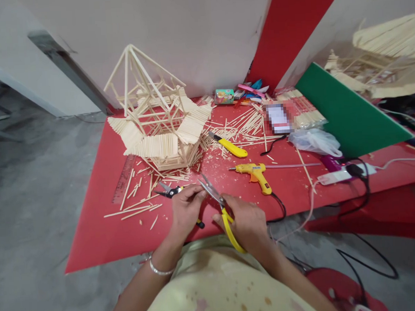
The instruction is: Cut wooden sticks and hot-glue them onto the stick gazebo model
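My right hand [245, 218] grips yellow-handled scissors [212, 191], their blades apart and pointing up and left. Close to the blade tips, my left hand [189, 207] is closed in a pinch; whatever lies between its fingertips is too small to name. Partly behind the left hand, dark-handled cutters [169, 190] rest on the red table. Beyond both hands stands a model built of thin wooden sticks [160, 146], with slatted panels around a peaked open frame. A yellow glue gun [255, 174] lies to the right of the scissors.
A yellow utility knife [232, 147] lies among loose sticks [247, 123] and shavings. A ruler [123, 181] is at the left of the red table [100, 240]. Farther right are a plastic bag [316, 142], a green board [351, 115], a power strip [345, 173] and trailing cords.
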Demonstrator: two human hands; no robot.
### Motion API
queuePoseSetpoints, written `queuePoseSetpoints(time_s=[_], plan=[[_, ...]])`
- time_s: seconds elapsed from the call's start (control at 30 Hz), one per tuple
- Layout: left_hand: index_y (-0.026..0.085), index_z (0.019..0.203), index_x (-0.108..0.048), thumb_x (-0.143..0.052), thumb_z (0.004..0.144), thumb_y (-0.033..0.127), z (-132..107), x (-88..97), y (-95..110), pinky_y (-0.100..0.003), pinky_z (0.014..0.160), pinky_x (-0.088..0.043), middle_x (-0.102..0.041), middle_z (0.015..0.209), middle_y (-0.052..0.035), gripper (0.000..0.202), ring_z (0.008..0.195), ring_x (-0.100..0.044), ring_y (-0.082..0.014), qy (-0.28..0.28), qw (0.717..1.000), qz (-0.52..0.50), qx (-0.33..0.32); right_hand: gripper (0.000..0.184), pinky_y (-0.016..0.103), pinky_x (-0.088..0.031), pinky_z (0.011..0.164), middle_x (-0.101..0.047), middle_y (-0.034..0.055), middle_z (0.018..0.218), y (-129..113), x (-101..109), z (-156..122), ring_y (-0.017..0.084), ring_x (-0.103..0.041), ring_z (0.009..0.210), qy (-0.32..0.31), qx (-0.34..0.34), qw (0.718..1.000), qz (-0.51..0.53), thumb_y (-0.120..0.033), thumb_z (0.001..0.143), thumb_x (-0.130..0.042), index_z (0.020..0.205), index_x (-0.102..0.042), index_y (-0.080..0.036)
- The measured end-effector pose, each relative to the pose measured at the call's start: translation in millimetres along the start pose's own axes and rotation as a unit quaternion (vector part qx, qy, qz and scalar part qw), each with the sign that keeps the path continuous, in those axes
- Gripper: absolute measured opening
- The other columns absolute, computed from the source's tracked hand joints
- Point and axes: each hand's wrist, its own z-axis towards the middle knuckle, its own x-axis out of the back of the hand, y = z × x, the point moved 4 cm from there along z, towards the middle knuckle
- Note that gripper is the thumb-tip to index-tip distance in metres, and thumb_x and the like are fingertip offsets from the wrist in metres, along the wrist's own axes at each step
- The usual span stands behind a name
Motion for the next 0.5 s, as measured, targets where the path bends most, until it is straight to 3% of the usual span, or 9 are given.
queuePoseSetpoints(time_s=[0.17, 0.3, 0.5], plan=[[0.018, 0.082, -0.076, -0.065, 0.081, 0.024, -0.5, 1.4, 2.0, -0.027, 0.069, -0.049, -0.068, 0.077, -0.0031, 0.012, 0.072, -0.06, -0.0158, -0.004, 1.0, 0.012, -0.004, 0.034, 0.026, -0.029, 0.062, -0.072, 0.0014, 0.086, -2.1, -3.6, 0.0, 0.017, -0.065, 0.074, -0.012, 0.003, 1.0, 0.015, -0.054, 0.09, -0.05, 0.111, -0.06, -0.028], [0.019, 0.082, -0.076, -0.068, 0.079, 0.026, -2.6, 1.3, -0.2, -0.028, 0.073, -0.051, -0.071, 0.08, -0.004, 0.011, 0.075, -0.063, -0.0169, 0.015, 1.0, 0.016, 0.002, 0.043, 0.026, -0.027, 0.059, -0.072, 0.0028, 0.079, -1.6, -6.7, -1.2, 0.018, -0.066, 0.071, -0.013, -0.008, 1.0, 0.021, -0.062, 0.088, -0.048, 0.106, -0.062, -0.026], [0.017, 0.088, -0.076, -0.072, 0.077, 0.031, -4.8, -3.7, -5.2, -0.029, 0.072, -0.053, -0.073, 0.081, -0.0057, 0.017, 0.074, -0.066, -0.0176, 0.004, 0.997, -0.046, 0.064, 0.052, 0.026, -0.024, 0.054, -0.069, 0.002, 0.064, 2.9, -21.0, -5.5, 0.017, -0.066, 0.06, 0.003, -0.036, 0.999, 0.0, -0.068, 0.088, -0.043, 0.114, -0.064, -0.027]])
